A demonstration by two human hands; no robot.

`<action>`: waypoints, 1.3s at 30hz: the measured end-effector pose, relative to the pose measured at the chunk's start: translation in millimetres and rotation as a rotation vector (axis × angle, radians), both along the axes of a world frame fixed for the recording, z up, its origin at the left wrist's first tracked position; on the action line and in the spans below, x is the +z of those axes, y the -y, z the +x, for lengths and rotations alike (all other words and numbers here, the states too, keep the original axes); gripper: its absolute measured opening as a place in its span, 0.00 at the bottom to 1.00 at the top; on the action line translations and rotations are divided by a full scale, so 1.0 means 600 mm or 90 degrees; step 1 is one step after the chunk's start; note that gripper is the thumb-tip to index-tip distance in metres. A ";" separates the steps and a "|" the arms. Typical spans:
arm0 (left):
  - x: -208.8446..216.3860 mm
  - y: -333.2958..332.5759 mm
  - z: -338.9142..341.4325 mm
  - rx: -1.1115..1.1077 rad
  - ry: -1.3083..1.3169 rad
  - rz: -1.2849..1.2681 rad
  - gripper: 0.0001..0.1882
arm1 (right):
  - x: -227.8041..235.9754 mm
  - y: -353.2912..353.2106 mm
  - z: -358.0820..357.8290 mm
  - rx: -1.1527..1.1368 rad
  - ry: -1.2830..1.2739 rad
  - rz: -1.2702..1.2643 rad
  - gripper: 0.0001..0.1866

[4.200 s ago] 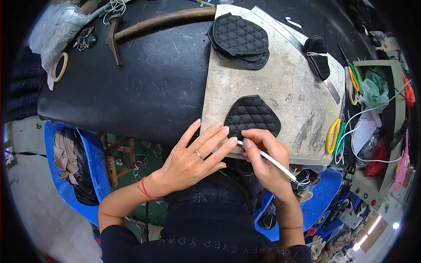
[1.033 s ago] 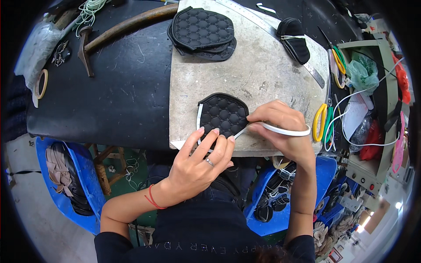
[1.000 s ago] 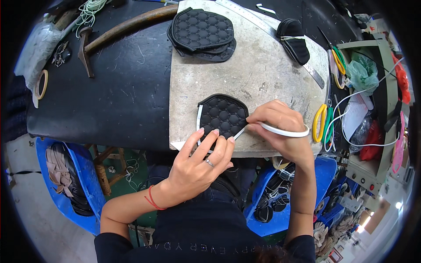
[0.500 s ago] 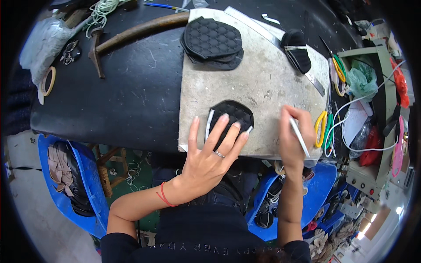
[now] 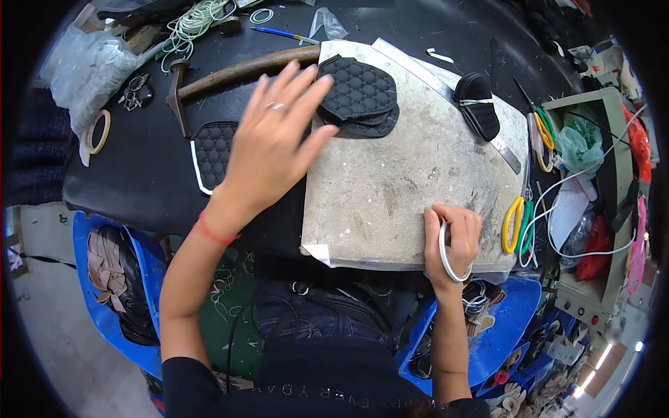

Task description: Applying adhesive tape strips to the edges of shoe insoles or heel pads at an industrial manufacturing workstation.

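My left hand point(image 5: 273, 143), with fingers spread and nothing held, hovers at the left edge of a stack of black quilted pieces point(image 5: 359, 89); whether its fingertips touch the stack, I cannot tell. A single black quilted piece point(image 5: 212, 155) with white tape along its left and lower edges lies on the black tabletop, partly hidden behind that hand. My right hand point(image 5: 456, 240) is closed around a narrow white tape roll point(image 5: 443, 252) and rests near the front edge of the pale board point(image 5: 376, 188).
A hammer point(image 5: 240, 73) lies at the back left, beside another tape roll point(image 5: 97, 132). Across the board's right side are a metal ruler point(image 5: 505, 157) and a bundle of black pieces point(image 5: 477, 104). Yellow-handled scissors point(image 5: 512, 224) lie at the right edge. Blue bins point(image 5: 150, 279) stand below.
The taped quilted piece has gone from the front of the board to the black tabletop on the left. My left hand has moved up and left, off it. My right hand still holds the tape roll.
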State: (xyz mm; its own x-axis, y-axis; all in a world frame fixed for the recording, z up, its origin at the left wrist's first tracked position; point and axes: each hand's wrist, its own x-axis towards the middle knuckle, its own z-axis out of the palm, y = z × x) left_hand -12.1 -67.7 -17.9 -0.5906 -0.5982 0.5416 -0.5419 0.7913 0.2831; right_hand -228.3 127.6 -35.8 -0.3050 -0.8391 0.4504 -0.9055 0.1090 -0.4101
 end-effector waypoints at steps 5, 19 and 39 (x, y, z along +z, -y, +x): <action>0.000 0.023 -0.039 -0.052 -0.116 -0.063 0.14 | -0.005 -0.003 -0.004 0.004 0.018 -0.011 0.10; -0.030 -0.196 0.051 -0.157 0.071 0.135 0.26 | 0.096 0.034 0.069 0.241 0.372 0.271 0.26; -0.017 -0.203 0.032 -0.186 0.172 0.104 0.32 | 0.083 0.047 -0.033 0.236 0.285 0.290 0.10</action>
